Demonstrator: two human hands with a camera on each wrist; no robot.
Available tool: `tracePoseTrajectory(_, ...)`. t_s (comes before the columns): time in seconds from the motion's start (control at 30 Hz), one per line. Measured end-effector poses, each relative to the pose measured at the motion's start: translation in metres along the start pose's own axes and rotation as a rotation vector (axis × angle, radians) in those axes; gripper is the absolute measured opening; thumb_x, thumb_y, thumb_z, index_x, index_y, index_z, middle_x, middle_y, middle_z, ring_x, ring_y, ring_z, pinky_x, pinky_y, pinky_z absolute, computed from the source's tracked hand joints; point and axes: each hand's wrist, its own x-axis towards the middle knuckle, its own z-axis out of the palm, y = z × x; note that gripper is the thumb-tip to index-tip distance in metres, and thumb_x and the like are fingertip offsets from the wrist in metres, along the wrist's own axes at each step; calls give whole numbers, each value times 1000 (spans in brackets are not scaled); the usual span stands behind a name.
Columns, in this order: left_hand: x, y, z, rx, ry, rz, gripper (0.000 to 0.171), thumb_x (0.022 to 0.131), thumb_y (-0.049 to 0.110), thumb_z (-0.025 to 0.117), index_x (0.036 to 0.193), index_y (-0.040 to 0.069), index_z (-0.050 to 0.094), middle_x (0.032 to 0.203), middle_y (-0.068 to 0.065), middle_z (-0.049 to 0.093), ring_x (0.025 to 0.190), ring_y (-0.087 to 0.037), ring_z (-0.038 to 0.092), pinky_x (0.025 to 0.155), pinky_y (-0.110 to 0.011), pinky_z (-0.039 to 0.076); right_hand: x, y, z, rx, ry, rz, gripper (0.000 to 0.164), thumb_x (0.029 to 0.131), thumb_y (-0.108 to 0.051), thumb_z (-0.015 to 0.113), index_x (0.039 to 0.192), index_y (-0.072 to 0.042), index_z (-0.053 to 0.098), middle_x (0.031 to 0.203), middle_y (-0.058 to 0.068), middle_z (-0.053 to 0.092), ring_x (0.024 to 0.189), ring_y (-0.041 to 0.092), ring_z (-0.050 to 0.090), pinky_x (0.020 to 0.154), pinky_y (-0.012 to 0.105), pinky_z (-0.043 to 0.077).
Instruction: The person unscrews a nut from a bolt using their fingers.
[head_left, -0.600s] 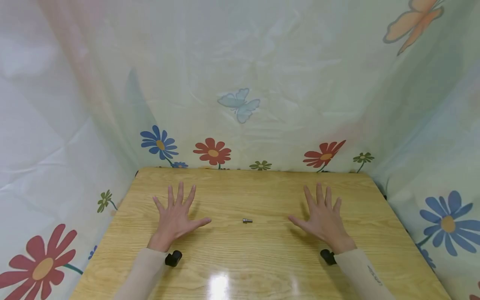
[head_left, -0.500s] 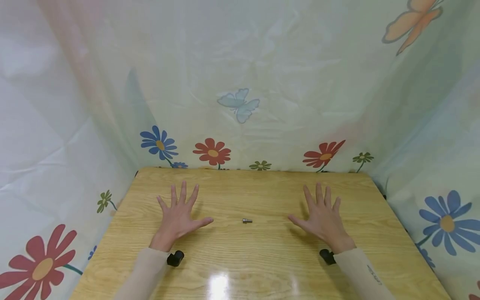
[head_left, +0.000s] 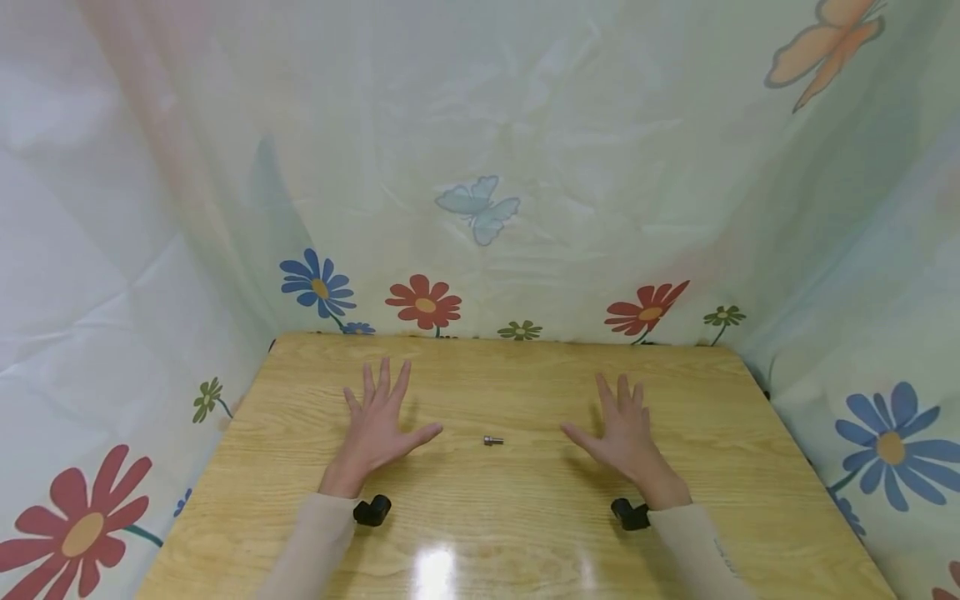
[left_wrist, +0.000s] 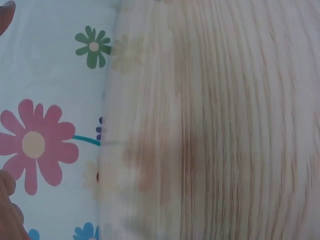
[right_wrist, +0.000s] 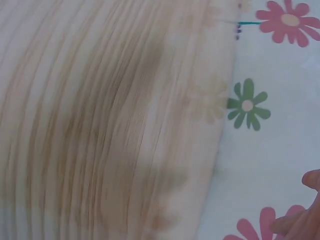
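Observation:
A small metal screw (head_left: 492, 440) with a round head lies on its side on the wooden table (head_left: 495, 533), its head toward the left. To its left my left hand (head_left: 377, 432) is held over the table with fingers spread and thumb out toward the screw. My right hand (head_left: 624, 437) mirrors it on the other side, fingers straight and thumb pointing inward. Neither hand touches the screw. Only some fingertips (left_wrist: 7, 210) show at the left edge of the left wrist view. In the right wrist view, parts of fingers (right_wrist: 300, 225) appear at the lower right.
A flowered curtain (head_left: 337, 167) hangs behind the table and along both sides. Black wrist devices (head_left: 372, 510) sit at the cuffs of both sleeves (head_left: 315, 542). Light reflects off the table's front part.
Both hands have moved inward, closer to the screw, the left toward the right and the right toward the left. The fingers of both have drawn a little closer together. The screw stays put.

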Motion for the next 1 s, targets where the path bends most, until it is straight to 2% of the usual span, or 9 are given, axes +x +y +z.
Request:
tracePoseTrajectory(0.13,2,6,9,-91,12,-9,113,83,79,63,167,34,2,174,-12,-5,157,-43,-16,113,-82,1,2,-8,10,131,-8,17,108,91,-57,70,165,-4,12,165,39,-2,148,65,-10,108,85,10)
tracePoseTrajectory(0.3,1,12,22,-178,4,-29,112,82,76,66,167,29,12,174,-14,5,158,-44,-11,115,-80,6,2,-18,23,265,-47,47,109,91,-56,71,167,-12,6,167,34,-5,151,60,-11,109,84,14)
tracePoseTrajectory(0.43,2,16,32,-236,8,-21,109,83,74,69,167,27,17,171,-14,20,158,-47,0,116,-78,9,1,-24,31,301,-60,47,109,91,-56,71,167,-14,4,169,31,-4,153,57,-4,110,82,18)
tracePoseTrajectory(0.6,5,23,40,-307,-1,-12,103,83,71,70,165,29,24,166,-9,35,158,-43,10,121,-72,11,2,-30,42,340,-66,41,110,90,-53,74,167,-12,5,170,29,3,155,52,5,115,76,22)
tracePoseTrajectory(0.73,6,32,46,-328,-20,-4,98,85,72,67,165,32,25,160,-11,45,152,-41,31,117,-67,29,3,-35,52,403,-75,48,110,90,-49,76,166,-9,7,170,26,9,156,48,11,119,71,21)
tracePoseTrajectory(0.83,6,37,50,-340,-41,7,95,88,71,66,165,33,24,153,-13,53,144,-40,45,111,-64,40,3,-40,60,453,-84,46,109,92,-46,76,166,-8,5,169,26,13,153,49,22,118,68,26)
tracePoseTrajectory(1.0,4,41,56,-337,-83,1,91,90,69,63,165,30,26,148,-12,58,141,-38,49,111,-61,41,3,-48,71,484,-92,33,105,93,-41,76,166,-8,8,165,28,23,136,47,46,103,58,49)
